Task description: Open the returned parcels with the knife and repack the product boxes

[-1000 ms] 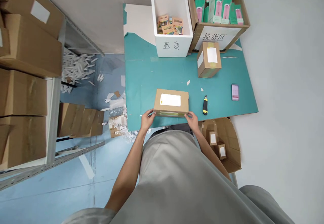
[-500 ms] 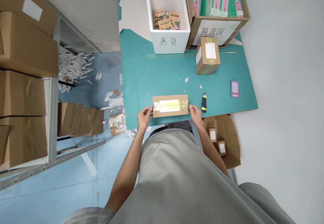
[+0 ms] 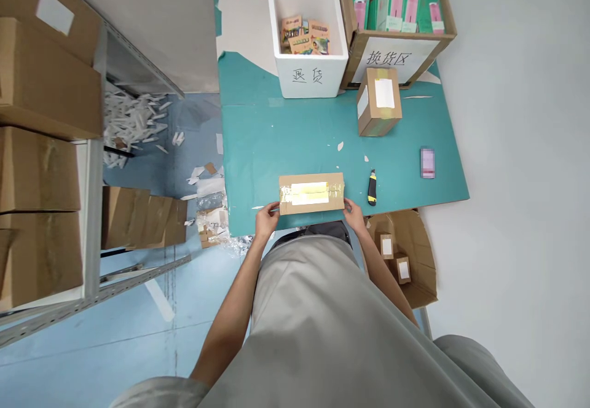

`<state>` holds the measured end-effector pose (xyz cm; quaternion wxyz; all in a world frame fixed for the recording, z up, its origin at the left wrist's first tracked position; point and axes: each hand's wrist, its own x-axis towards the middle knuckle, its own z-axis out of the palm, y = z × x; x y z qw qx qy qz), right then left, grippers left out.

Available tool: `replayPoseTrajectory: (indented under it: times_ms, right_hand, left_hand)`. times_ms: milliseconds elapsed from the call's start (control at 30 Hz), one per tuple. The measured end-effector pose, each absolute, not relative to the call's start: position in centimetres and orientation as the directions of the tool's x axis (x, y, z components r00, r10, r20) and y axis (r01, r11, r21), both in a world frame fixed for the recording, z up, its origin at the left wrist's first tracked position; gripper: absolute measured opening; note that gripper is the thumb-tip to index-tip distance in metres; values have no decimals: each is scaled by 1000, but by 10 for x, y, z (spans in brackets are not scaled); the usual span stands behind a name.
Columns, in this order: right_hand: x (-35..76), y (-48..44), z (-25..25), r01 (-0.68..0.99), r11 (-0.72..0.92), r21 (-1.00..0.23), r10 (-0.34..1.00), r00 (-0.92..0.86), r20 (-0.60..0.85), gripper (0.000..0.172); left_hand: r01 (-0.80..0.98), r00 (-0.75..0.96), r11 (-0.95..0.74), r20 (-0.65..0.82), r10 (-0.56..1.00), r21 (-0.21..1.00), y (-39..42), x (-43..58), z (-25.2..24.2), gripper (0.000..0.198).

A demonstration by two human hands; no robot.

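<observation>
A flat cardboard parcel (image 3: 311, 193) stands on its edge near the front of the teal table (image 3: 286, 137), its taped face with a white label turned up to me. My left hand (image 3: 266, 219) grips its lower left corner with fingers curled. My right hand (image 3: 354, 214) grips the lower right corner the same way. A black and yellow utility knife (image 3: 372, 187) lies just right of the parcel. A smaller taped cardboard box (image 3: 378, 101) sits farther back on the table.
A white foam bin (image 3: 308, 33) with small packets and a cardboard box (image 3: 396, 24) of green cartons stand at the table's back. A phone (image 3: 427, 162) lies at the right. An open carton (image 3: 405, 260) with small parcels sits on the floor. Shelves with boxes (image 3: 41, 150) stand left.
The parcel lay flat with its label face up a second ago; both hands have tipped it onto its edge, showing the taped side. Since half a second ago it has barely moved.
</observation>
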<state>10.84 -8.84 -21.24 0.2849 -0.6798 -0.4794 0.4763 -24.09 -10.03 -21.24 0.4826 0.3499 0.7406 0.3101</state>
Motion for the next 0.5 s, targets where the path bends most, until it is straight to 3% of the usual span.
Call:
replayPoseTrajectory:
  times_ms: [133,333,500]
  right_hand:
    - [95,-83,-212,400,-362,-842,925,45,-376,67]
    - [100,-73,-191,360,-257,-897,962,6,-273,54]
    - [98,-58,-183,372,-261,-891,962,18,-274,58]
  left_hand:
    - [210,-187,539,-508,841,816,-100,-231,-210,47]
    - [87,-186,446,-426,886,891,-98,-237,-195,48]
    - [91,-241,463,-432,869,882,-84,-244,-194,60]
